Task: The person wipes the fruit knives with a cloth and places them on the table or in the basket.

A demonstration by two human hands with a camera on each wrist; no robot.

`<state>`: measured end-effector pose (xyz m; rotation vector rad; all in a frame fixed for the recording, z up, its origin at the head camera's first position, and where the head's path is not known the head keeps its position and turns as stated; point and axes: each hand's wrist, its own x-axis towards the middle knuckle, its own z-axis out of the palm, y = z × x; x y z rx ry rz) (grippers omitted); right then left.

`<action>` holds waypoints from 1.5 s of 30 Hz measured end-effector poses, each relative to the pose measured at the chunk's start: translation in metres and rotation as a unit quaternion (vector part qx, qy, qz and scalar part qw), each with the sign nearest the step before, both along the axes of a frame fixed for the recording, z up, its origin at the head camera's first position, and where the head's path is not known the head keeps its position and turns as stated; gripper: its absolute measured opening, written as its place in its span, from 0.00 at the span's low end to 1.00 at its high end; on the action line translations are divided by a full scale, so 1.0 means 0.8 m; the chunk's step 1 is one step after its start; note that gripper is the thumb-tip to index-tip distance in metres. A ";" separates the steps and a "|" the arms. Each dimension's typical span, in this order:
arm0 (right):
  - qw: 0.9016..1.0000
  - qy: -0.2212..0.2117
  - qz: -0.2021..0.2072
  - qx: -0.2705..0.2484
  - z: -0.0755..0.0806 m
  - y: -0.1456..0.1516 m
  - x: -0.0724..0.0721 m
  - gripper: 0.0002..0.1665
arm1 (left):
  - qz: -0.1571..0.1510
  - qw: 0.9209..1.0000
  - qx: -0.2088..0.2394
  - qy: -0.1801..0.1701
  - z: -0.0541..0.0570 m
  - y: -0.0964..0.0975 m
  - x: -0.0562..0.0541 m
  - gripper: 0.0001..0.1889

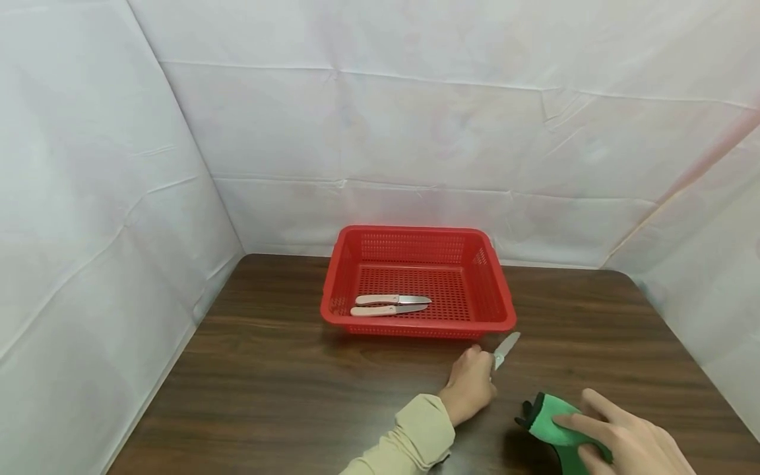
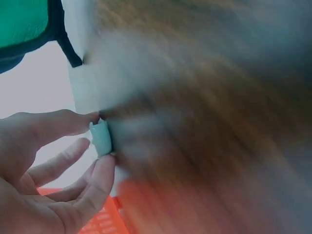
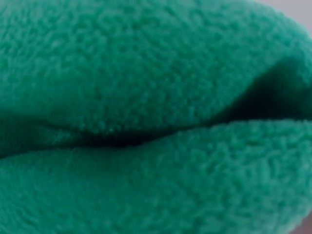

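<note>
My left hand [image 1: 472,384] grips a small knife [image 1: 506,349] just in front of the red basket's right corner. Its blade points up and to the right, and most of the handle is hidden by the fingers. In the left wrist view the thumb and fingers pinch the pale handle's end [image 2: 101,138]. At the lower right, my right hand [image 1: 632,435] holds a folded green cloth [image 1: 552,417] with black edging, thumb and fingers on either side. Fuzzy green cloth [image 3: 156,185] fills the right wrist view.
A red plastic basket [image 1: 415,324] stands at the back of the brown wooden table [image 1: 267,369]. Inside lie two knives, one pale-handled knife [image 1: 377,299] behind another knife [image 1: 373,311], blades to the right. White sheeting [image 1: 415,132] closes off the back and sides.
</note>
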<state>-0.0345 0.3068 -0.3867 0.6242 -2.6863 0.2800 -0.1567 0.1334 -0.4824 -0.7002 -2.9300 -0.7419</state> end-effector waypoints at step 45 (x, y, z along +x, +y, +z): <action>0.999 -0.026 -0.030 0.004 -0.003 0.002 0.006 0.22 | 0.074 0.959 0.215 -0.169 0.010 -0.185 -0.020 0.10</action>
